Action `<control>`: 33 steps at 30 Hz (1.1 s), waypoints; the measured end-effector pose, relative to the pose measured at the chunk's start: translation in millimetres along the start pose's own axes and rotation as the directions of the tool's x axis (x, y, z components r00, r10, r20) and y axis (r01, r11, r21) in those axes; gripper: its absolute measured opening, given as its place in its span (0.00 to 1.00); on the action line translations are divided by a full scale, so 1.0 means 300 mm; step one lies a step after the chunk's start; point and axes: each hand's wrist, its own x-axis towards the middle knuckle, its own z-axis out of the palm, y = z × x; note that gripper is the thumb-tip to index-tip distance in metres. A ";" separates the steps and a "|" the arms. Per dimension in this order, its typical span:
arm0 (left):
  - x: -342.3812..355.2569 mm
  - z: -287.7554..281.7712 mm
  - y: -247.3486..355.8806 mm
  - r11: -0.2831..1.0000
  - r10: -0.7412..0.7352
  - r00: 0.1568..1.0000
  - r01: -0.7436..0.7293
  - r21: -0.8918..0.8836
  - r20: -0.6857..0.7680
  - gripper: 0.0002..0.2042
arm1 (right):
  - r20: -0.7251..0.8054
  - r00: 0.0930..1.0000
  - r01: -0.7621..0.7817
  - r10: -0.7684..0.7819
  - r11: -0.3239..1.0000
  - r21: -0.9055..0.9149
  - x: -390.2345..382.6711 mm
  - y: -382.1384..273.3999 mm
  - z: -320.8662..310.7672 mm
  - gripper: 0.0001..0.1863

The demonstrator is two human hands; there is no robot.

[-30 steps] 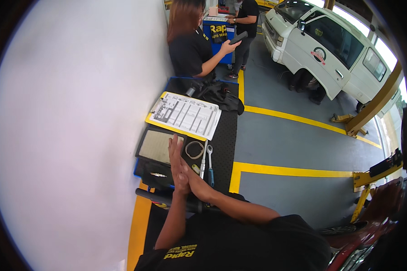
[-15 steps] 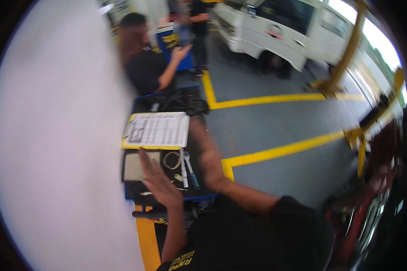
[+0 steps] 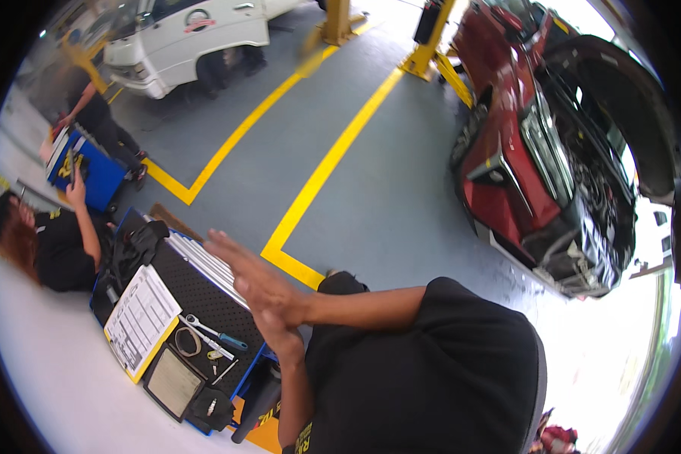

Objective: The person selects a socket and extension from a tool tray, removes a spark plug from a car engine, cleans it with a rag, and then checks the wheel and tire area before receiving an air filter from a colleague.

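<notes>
My right hand [image 3: 259,281] and my left hand [image 3: 281,334] meet in front of my chest, touching each other near the palms. The right fingers are stretched out and a little blurred. Those of the left also look straight, partly covered by the right hand. Neither holds anything. Beside them stands a blue tool cart with a black perforated top [image 3: 175,276]. On it lie a clipboard with a printed form [image 3: 142,321], a ratchet with a teal handle [image 3: 231,340], a silver bar-shaped tool [image 3: 218,348], a ring-shaped part [image 3: 188,341] and a framed tan filter [image 3: 175,382].
A red car [image 3: 511,170] with its hood raised stands at the right. Further off are a white van [image 3: 185,45] and yellow lift posts [image 3: 429,45]. Yellow lines [image 3: 333,174] cross the grey floor. One person [image 3: 60,246] holds a phone at the left; another [image 3: 98,113] stands behind.
My hands were apart near the cart and have come together. The view has swung right, bringing the red car fully in and shifting the cart to the lower left.
</notes>
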 end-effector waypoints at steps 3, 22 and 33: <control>0.035 0.085 0.050 0.991 -0.047 0.983 0.023 0.134 0.179 0.44 | -0.182 0.983 -0.004 0.000 1.000 -0.019 -0.053 -0.025 -0.092 0.38; 0.057 1.036 -0.072 0.996 -0.005 0.626 0.073 -0.052 0.780 0.37 | -0.834 0.538 -0.191 -0.122 0.946 -0.262 -0.463 -0.223 -0.982 0.21; 0.123 1.443 -0.224 0.966 -0.055 0.340 0.254 -0.036 0.939 0.36 | -0.960 0.223 -0.396 -0.171 0.884 -0.249 -0.633 -0.243 -1.340 0.15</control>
